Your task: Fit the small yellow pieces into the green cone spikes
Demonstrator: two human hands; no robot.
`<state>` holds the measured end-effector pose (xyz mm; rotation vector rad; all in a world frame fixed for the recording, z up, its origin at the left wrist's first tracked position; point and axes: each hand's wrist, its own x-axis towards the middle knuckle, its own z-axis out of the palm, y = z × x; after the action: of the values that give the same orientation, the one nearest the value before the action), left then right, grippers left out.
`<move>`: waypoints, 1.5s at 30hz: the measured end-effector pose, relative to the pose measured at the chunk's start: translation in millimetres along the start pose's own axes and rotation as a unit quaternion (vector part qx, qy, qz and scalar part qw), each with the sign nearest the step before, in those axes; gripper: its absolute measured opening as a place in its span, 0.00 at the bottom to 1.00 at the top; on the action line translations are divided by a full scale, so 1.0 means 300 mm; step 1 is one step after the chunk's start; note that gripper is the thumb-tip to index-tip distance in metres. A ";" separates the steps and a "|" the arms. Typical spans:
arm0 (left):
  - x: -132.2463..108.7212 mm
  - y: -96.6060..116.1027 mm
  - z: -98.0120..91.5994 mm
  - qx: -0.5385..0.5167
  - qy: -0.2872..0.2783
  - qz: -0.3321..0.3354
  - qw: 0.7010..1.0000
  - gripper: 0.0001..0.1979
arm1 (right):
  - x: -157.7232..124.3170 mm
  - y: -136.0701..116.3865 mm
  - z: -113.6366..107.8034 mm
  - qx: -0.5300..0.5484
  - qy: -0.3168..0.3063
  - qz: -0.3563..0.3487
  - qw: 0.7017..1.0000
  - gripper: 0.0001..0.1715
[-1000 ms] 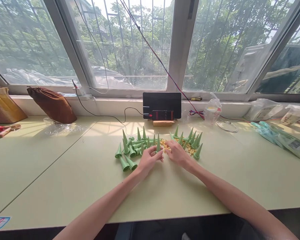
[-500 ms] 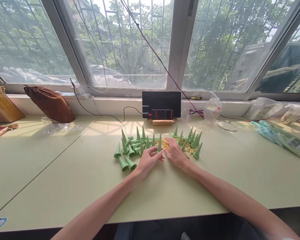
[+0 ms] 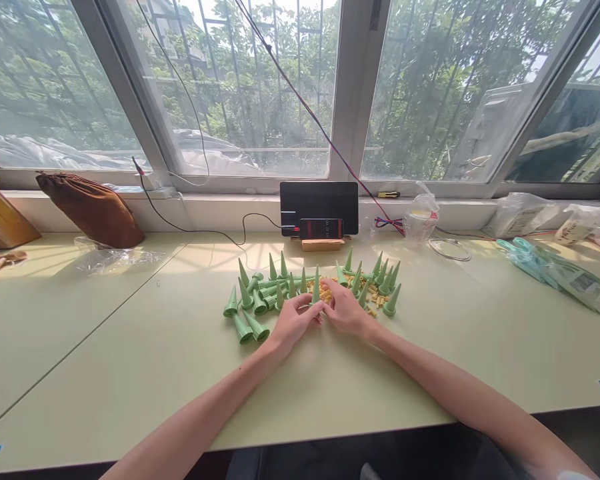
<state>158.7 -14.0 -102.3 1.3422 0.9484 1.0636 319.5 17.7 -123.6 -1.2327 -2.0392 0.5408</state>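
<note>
My left hand [image 3: 294, 321] is closed around the base of a green plastic cone [image 3: 316, 285], which stands point up between thumb and fingers. Close beside it, my right hand [image 3: 349, 308] has its fingers curled together at the edge of a pile of small yellow pieces [image 3: 376, 297]. Whether a piece is between those fingertips is hidden. Other green cones stand upright around the pile, such as one at the right [image 3: 392, 303]. Several hollow cones lie on their sides to the left, with one open end [image 3: 245, 333] toward me.
A phone [image 3: 321, 229] leans on a black tablet [image 3: 320, 200] behind the cones, with a cable running left. On the table [image 3: 130, 373] a brown pouch [image 3: 95, 210] and crumpled clear plastic lie at the left. A plastic cup [image 3: 422, 223] and packets [image 3: 560, 273] are at the right.
My right hand's fingers have drawn back from the yellow pieces toward the held cone and curled in. My left hand keeps its grip. The whole view has shifted slightly.
</note>
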 end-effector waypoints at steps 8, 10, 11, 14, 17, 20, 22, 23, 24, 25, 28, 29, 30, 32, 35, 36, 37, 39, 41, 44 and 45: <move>0.000 -0.002 0.001 -0.025 0.006 -0.004 1.000 0.14 | 0.000 -0.011 -0.007 -0.021 -0.009 -0.052 0.998 0.26; -0.001 -0.001 0.001 -0.029 0.012 -0.004 1.000 0.14 | -0.003 -0.025 -0.018 -0.040 0.002 -0.064 0.997 0.24; -0.001 0.000 0.002 -0.030 0.014 -0.002 0.999 0.13 | -0.006 -0.033 -0.024 -0.052 0.008 -0.066 0.996 0.22; -0.002 0.002 0.003 -0.029 0.017 0.004 0.999 0.13 | -0.014 -0.063 -0.040 -0.096 0.020 -0.060 0.993 0.17; -0.003 0.001 0.004 -0.026 0.013 0.010 1.000 0.12 | -0.019 -0.092 -0.059 -0.133 0.034 -0.069 0.988 0.12; -0.003 -0.003 0.004 -0.026 0.013 0.014 0.999 0.13 | -0.014 -0.116 -0.098 -0.143 0.084 -0.099 0.981 0.13; -0.004 -0.005 0.004 -0.024 0.018 0.013 0.999 0.13 | -0.005 -0.125 -0.134 -0.142 0.150 -0.118 0.971 0.14; -0.004 -0.007 0.004 -0.022 0.019 0.011 1.000 0.13 | 0.000 -0.125 -0.152 -0.143 0.189 -0.116 0.964 0.14; -0.005 -0.008 0.004 -0.019 0.017 0.009 1.000 0.14 | 0.004 -0.122 -0.166 -0.141 0.236 -0.104 0.956 0.15; -0.005 -0.010 0.003 -0.017 0.015 0.007 1.000 0.14 | 0.009 -0.115 -0.175 -0.134 0.276 -0.087 0.948 0.17; -0.008 -0.012 0.002 -0.012 0.011 0.003 1.000 0.14 | 0.017 -0.076 -0.170 -0.081 0.362 -0.024 0.928 0.27; -0.008 -0.013 0.002 -0.012 0.012 0.002 1.000 0.13 | 0.019 -0.060 -0.160 -0.062 0.373 -0.002 0.926 0.30; -0.009 -0.013 0.003 -0.012 0.012 0.002 1.000 0.13 | 0.019 -0.044 -0.149 -0.043 0.374 0.018 0.926 0.32; -0.010 -0.011 0.004 -0.015 0.010 -0.001 1.000 0.14 | 0.020 -0.018 -0.130 -0.007 0.368 0.054 0.928 0.35; -0.010 -0.008 0.008 -0.013 0.007 -0.007 1.000 0.14 | 0.018 0.004 -0.122 0.028 0.342 0.094 0.934 0.38; -0.010 -0.008 0.009 -0.010 0.006 -0.008 1.000 0.14 | 0.017 0.009 -0.124 0.034 0.336 0.108 0.935 0.39; -0.010 -0.007 0.010 -0.006 0.005 -0.008 1.000 0.15 | 0.016 0.013 -0.125 0.038 0.330 0.121 0.935 0.39; -0.009 -0.008 0.012 -0.003 0.002 -0.007 1.000 0.15 | 0.015 0.021 -0.126 0.044 0.317 0.146 0.936 0.38; -0.008 -0.010 0.012 0.000 0.000 -0.007 1.000 0.15 | 0.013 0.030 -0.123 0.041 0.300 0.163 0.939 0.35; -0.008 -0.013 0.009 0.011 0.001 -0.009 1.000 0.15 | 0.014 0.050 -0.110 0.020 0.275 0.161 0.948 0.30; -0.008 -0.014 0.008 0.015 0.001 -0.010 1.000 0.15 | 0.015 0.058 -0.105 0.010 0.270 0.154 0.950 0.29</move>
<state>160.5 -16.8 -106.4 1.3546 0.9806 1.0383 351.8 29.9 -112.0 -1.5031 -1.3918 0.3152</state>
